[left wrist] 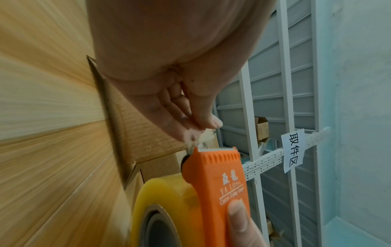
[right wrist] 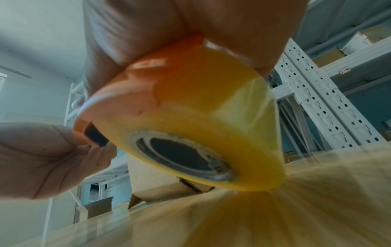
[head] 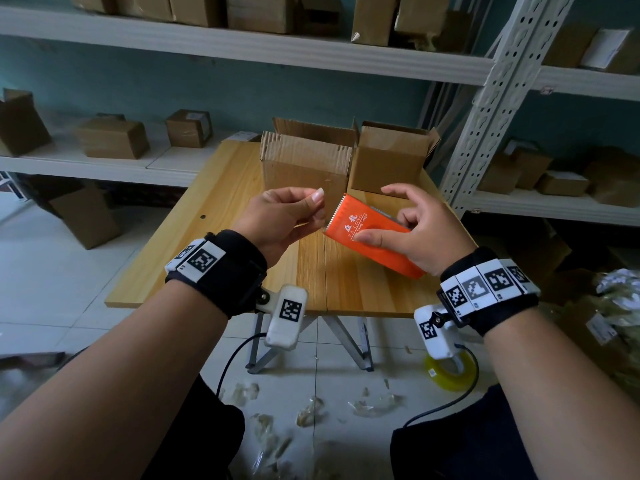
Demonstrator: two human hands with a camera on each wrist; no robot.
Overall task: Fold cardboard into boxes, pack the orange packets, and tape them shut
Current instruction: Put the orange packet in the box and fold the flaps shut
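Note:
My right hand grips an orange tape dispenser above the wooden table, thumb pressed on its printed top. A yellowish roll of clear tape sits in the dispenser. My left hand pinches the crumpled free end of the tape between thumb and forefinger, just above the serrated cutter. Two open cardboard boxes stand behind the hands: one on the left with flaps up, one on the right. No orange packets show in any view.
White metal shelving with small cardboard boxes runs behind and to the right of the table. A second tape roll lies on the tiled floor under the table, among scraps of crumpled clear tape. A pile of bagged goods sits at right.

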